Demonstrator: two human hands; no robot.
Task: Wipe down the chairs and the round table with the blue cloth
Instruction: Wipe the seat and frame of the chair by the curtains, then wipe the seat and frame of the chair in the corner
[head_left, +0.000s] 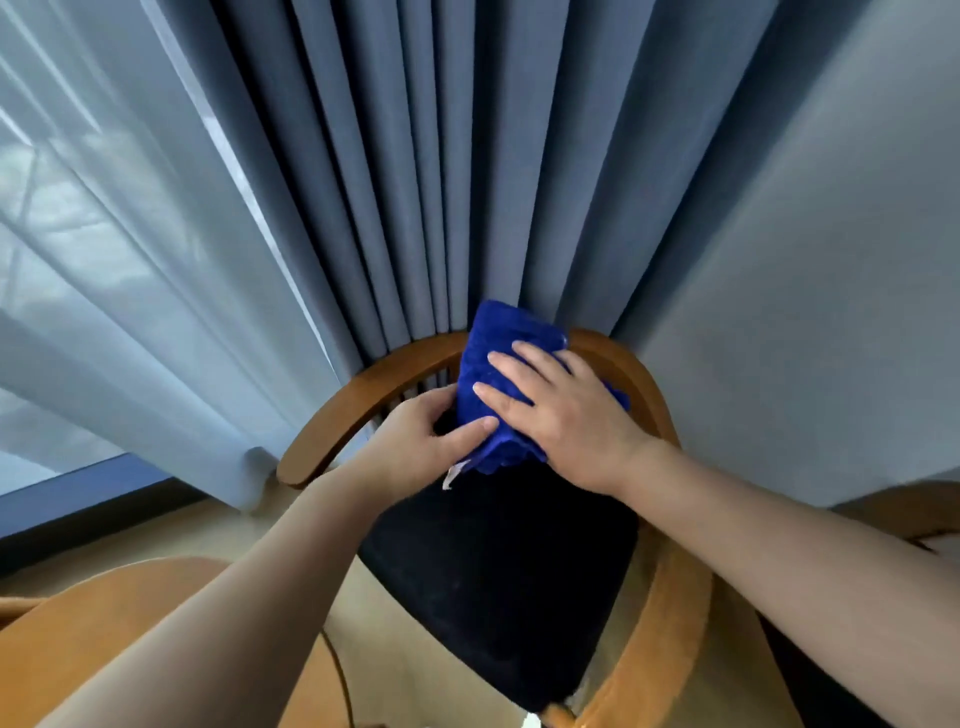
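The blue cloth (506, 364) is folded over the top of the curved wooden backrest of the chair (670, 623), just in front of the grey-blue curtain (415, 182). The right hand (566, 415) lies flat on it, fingers spread, while the left hand (421, 447) has a narrow grip on its lower left edge (thumb on top). A round wooden worktop (93, 623) shows at lower left.

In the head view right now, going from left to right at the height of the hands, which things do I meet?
Sheer curtain → left end of the wooden chair rail → left hand → blue cloth → right hand → grey wall.
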